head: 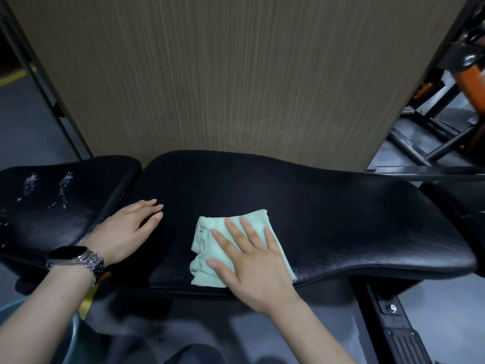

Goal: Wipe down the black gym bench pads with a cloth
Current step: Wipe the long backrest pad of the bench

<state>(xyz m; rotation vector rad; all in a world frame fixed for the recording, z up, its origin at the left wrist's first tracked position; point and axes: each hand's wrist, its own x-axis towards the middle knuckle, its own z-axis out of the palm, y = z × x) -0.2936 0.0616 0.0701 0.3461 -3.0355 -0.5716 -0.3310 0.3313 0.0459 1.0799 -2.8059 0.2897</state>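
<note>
Cloth: a soft, light green folded cloth (pixel 237 248) lies flat on the long black padded bench pad (pixel 341 219), near the pad's front edge and a bit left of its middle.
Right hand: the right hand (pixel 252 261) lies flat on the cloth with its fingers straight and spread out — it presses the cloth onto the pad and does not grab it.
Left hand: the left hand (pixel 128 229) rests flat on the same pad, just left of the cloth and not touching it; its fingers are straight and it holds nothing.
Watch: a dark watch with a shiny metal band (pixel 76 258) sits on the left wrist.
Small pad: a shorter black seat pad (pixel 52 206) sits just left of the long one, with white wet-looking marks on top.
Behind: a tall brown wood-grain panel (pixel 236 74) stands just past the bench.
Far right: black and orange gym frames (pixel 446 101) stand on the grey floor (pixel 26 127).
</note>
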